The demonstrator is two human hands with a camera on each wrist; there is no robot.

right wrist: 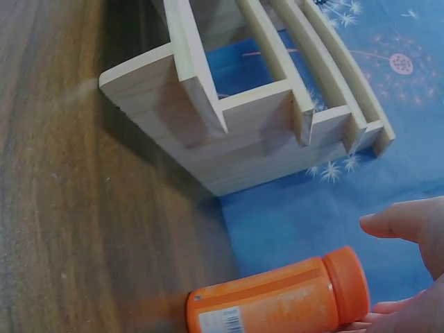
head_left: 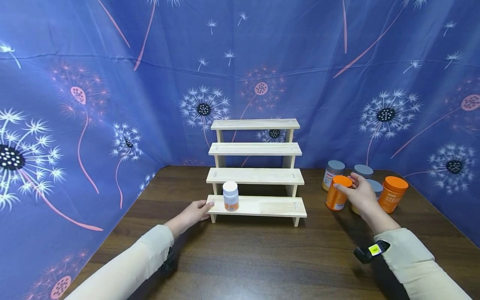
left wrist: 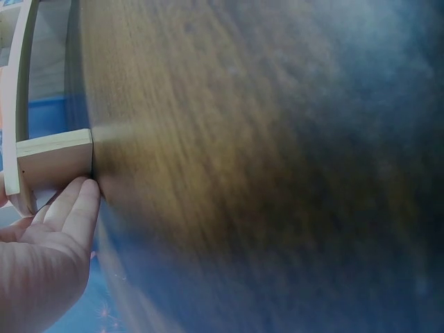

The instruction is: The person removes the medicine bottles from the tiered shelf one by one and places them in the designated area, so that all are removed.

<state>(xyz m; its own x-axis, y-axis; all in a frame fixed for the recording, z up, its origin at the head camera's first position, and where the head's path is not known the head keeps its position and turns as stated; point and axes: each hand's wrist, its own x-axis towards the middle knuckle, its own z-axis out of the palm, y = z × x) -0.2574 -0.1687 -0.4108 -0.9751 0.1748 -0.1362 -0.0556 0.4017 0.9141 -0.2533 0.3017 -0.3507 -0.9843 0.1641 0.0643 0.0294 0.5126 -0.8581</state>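
A four-step wooden display stand (head_left: pixel 258 176) stands on the table. My left hand (head_left: pixel 193 213) holds the left end of its lowest step, thumb on top. In the left wrist view, the fingers (left wrist: pixel 82 211) lie against the side panel. A white-capped bottle (head_left: pixel 231 196) stands upright on that lowest step, near the left end. At the right, my right hand (head_left: pixel 361 195) is around the lid of an orange bottle (head_left: pixel 336 196). In the right wrist view, the thumb (right wrist: pixel 395 220) is apart from the lid, while other fingers are partly hidden behind it.
Close around my right hand stand another orange bottle (head_left: pixel 392 195) and several grey-lidded jars, including one at the back (head_left: pixel 331 173). Blue dandelion-print cloth (head_left: pixel 150 104) hangs behind and beside the dark wooden table (head_left: pixel 262 258).
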